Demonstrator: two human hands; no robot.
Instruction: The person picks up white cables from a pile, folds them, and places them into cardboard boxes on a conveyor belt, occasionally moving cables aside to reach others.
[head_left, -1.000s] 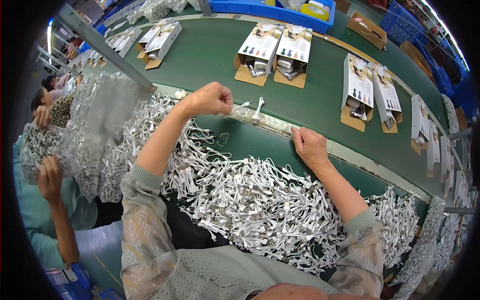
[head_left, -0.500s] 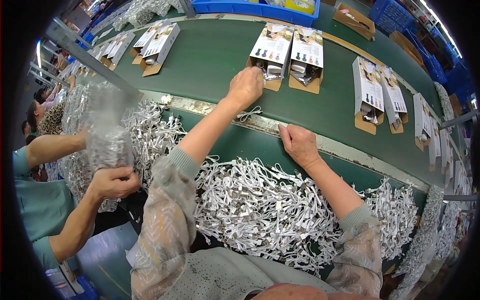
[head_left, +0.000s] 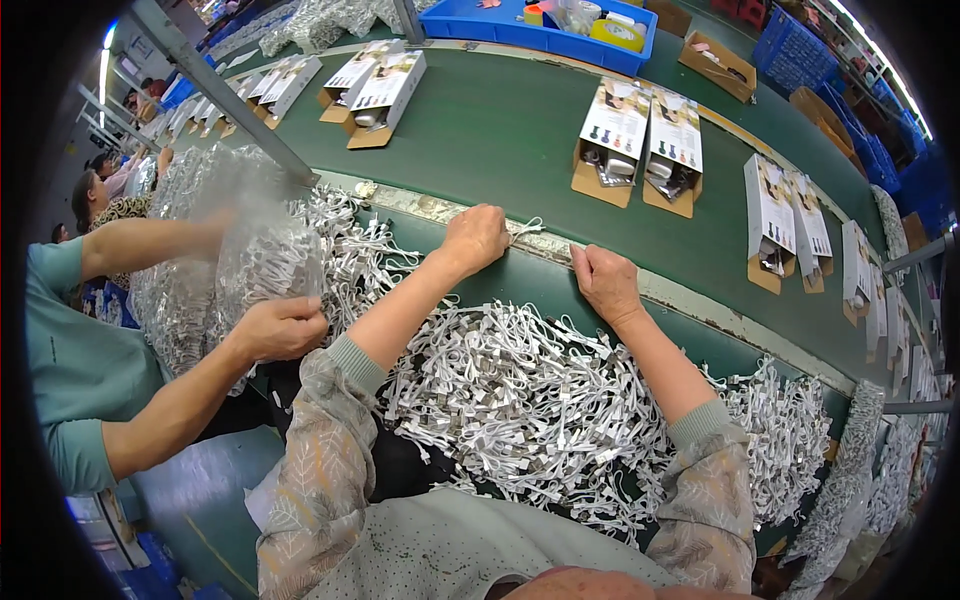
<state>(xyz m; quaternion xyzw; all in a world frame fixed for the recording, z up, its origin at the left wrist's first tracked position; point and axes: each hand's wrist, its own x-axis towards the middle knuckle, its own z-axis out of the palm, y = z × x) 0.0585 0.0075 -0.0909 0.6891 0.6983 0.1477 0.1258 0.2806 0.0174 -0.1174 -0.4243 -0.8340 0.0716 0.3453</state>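
My left hand (head_left: 475, 238) rests closed at the metal rail (head_left: 690, 302) along the conveyor's near edge; its fingertips are turned away, hiding anything inside. Just right of it, a small bundled white cable (head_left: 527, 228) lies on the rail. Farther right, my right hand (head_left: 608, 283) is a fist at the rail's near side, thumb uppermost, and its contents cannot be seen. Below both hands spreads a big heap of white charging cables (head_left: 530, 400) with metal plugs. Beyond the rail, two printed white boxes (head_left: 617, 130) stand side by side, open ends toward me, with a white device and plastic bags inside.
More open boxes (head_left: 385, 90) sit in pairs along the green conveyor belt (head_left: 480, 130). A co-worker's hands (head_left: 280, 330) handle a clear bag of cables at left. Beyond the belt are a blue tray (head_left: 540, 35) and a cardboard box (head_left: 718, 65). Another cable pile (head_left: 775, 440) lies at right.
My left hand has drawn back from the open box to the rail. My right hand stays at the rail. The boxes have shifted right along the belt. The co-worker's bag has moved.
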